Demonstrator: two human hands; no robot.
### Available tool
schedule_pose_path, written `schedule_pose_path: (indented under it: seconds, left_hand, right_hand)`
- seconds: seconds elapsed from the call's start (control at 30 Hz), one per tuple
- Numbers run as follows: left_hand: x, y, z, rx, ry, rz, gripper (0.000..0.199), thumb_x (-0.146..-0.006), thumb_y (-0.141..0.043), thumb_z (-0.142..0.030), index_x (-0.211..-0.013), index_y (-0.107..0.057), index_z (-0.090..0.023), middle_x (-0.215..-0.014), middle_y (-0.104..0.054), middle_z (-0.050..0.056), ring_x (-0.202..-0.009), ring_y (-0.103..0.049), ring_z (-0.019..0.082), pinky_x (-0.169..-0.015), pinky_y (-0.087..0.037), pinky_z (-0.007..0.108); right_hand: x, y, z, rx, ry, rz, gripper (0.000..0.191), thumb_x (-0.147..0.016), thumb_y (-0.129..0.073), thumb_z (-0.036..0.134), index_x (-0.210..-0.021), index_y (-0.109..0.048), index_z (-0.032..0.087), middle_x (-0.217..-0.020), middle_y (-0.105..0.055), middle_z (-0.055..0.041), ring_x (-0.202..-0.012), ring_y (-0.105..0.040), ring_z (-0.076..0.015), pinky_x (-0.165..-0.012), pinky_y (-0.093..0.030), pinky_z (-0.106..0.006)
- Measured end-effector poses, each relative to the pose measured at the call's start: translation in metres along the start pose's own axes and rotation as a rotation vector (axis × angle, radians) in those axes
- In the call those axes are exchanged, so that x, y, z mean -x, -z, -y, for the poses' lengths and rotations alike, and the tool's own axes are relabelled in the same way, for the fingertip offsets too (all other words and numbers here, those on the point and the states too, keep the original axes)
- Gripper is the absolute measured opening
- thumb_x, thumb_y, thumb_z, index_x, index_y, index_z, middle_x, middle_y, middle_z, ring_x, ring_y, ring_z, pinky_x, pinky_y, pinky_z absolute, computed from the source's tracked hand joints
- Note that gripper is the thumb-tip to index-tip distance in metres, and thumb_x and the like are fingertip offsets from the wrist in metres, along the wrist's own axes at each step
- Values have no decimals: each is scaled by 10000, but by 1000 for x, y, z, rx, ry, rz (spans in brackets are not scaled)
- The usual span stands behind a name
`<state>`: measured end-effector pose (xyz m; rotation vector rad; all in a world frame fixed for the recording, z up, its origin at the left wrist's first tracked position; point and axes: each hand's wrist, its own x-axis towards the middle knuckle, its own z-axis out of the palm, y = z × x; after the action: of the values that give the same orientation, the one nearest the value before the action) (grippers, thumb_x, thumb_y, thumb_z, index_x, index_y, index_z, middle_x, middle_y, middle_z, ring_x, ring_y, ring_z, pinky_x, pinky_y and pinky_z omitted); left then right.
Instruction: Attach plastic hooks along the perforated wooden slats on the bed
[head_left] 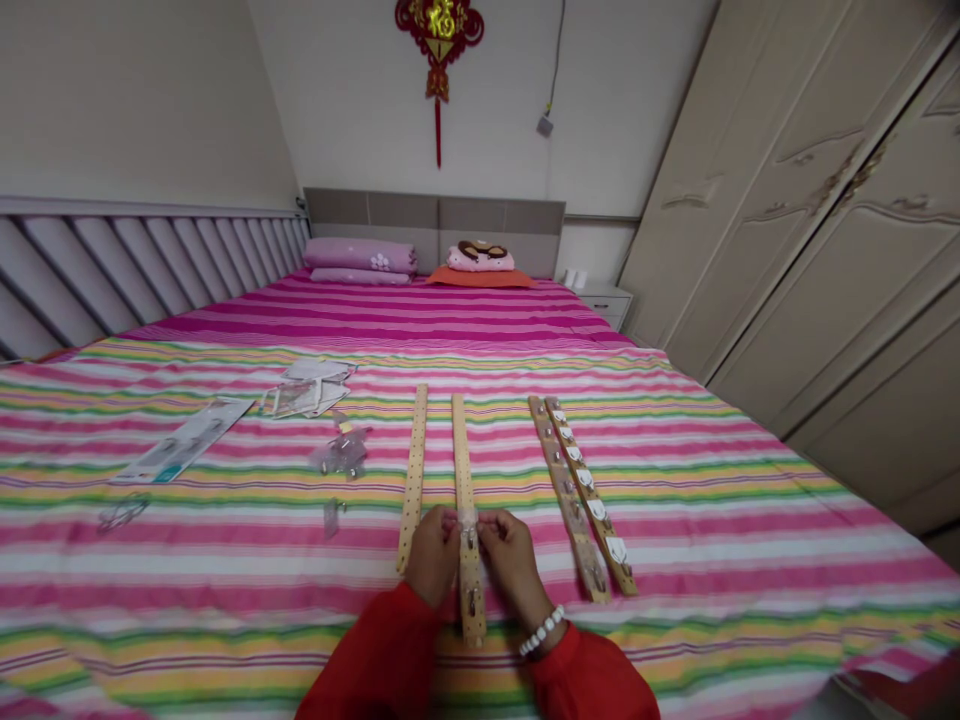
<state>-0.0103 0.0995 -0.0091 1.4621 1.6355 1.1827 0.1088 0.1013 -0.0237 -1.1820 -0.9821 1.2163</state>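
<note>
A perforated wooden strip [462, 455] lies lengthwise before me on the bed. My left hand [433, 552] and my right hand [511, 558] meet over it from either side, fingertips closed at the edges of a clear adhesive hook [470, 534] on the strip. Nearer to me, a second metal hook [472, 600] sits on the same strip. Just left of my left hand lies a bare perforated strip [415, 470]. Right of my right hand are a strip with clear-backed hooks [568, 490] and another with white-backed hooks [592, 495].
Left on the striped bedspread [240, 600] lie loose clear hooks [345, 452], a single clear hook [332, 516], paper and plastic packaging [307, 388], a long hook package [187, 440] and a thin wire-like bundle [124, 511]. A wardrobe [810, 220] stands at the right, a bed rail [150, 265] at the left.
</note>
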Motion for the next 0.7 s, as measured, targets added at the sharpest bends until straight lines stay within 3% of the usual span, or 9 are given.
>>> schedule_pose_path:
  seconds: [0.2, 0.37, 0.5, 0.7]
  left_hand:
    - [4, -4, 5, -34, -77, -47, 130, -722, -497, -153, -793, -602, -184, -672, -579, 0, -640, -567, 154, -640, -462, 292]
    - [10, -1, 13, -29, -198, -8, 232, -751, -485, -202, -874, -681, -187, -808, -629, 61, -800, -594, 209, -783, -487, 386]
    - [12, 3, 18, -77, -213, 108, 309, -774, -480, -248, -975, -712, -211, -747, -578, 52, -775, -565, 218, -763, -477, 389]
    - [9, -1, 20, -89, -188, 163, 330, -741, -510, -204, -997, -717, -231, -726, -483, 27, -739, -508, 195, -758, -470, 361]
  right_hand:
    - [-1, 1, -7, 7, 12, -7, 143, -625, -634, 276, -706, -663, 161, -573, -623, 0, -574, -571, -166, -541, -462, -276]
    - [0, 7, -11, 13, 35, 31, 337, -678, -630, 286, -982, -703, 161, -592, -603, 21, -517, -515, -141, -493, -441, -260]
    - [2, 12, -11, 199, 201, 108, 284, -748, -587, 260, -982, -740, 211, -785, -665, -47, -728, -605, -196, -665, -508, -325]
    - [2, 15, -5, 491, 336, 255, 342, -813, -506, 136, -1050, -721, 255, -720, -551, -24, -728, -555, -187, -688, -494, -314]
